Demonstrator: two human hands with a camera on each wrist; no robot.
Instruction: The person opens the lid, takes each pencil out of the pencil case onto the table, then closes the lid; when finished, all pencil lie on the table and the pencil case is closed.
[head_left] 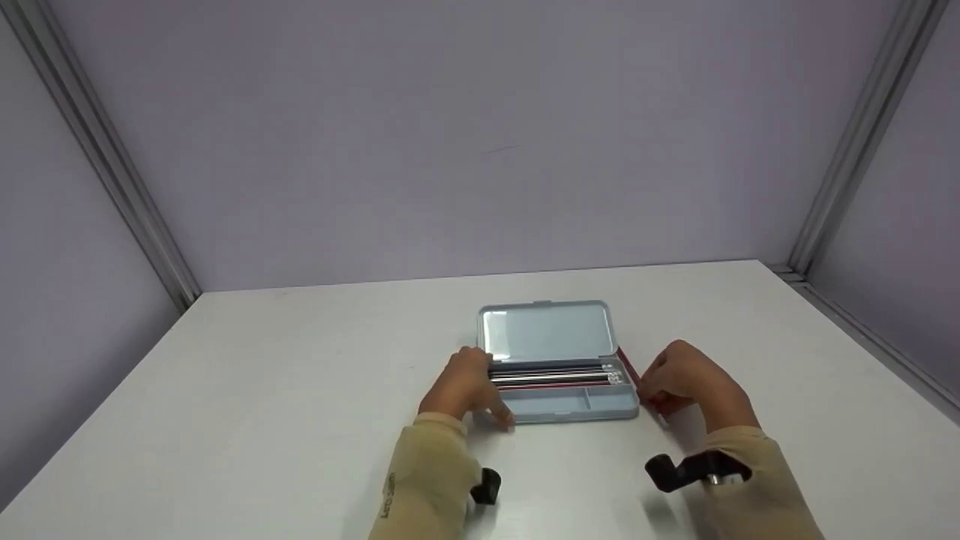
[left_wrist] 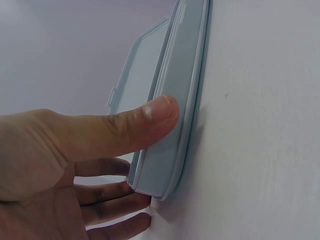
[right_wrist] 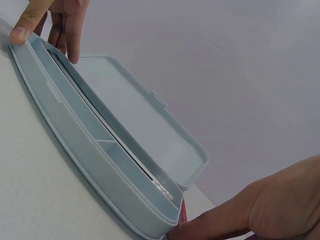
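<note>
— Two hands, nearest first: what is each one doing?

— Left hand [head_left: 466, 390] is at the left end of the pencil case [head_left: 559, 409]; its thumb lies straight along the front wall and the fingers are spread, reaching round the end. Right hand [head_left: 686, 382] sits just off the right end, fingers curled and pinching a red pencil [head_left: 628, 369].

— How does the case lie from them?

— Straight ahead on the white table [head_left: 300, 375], long axis running left to right, so each hand covers one end. The left one touches the case. I cannot tell whether the right one does, but the pencil it holds lies along the case's right edge, slanting away.

— What is inside?

— Front of the tray is a shallow trough with a divider, bare as far as I can see. Behind it several pencils [head_left: 551, 373], dark and red, lie lengthwise with their metal ends to the right.

— Further back?

— Lid [head_left: 546, 332] stands open, hinged along the far side, its inside bare. Beyond it are the table's far edge and plain grey walls.
</note>
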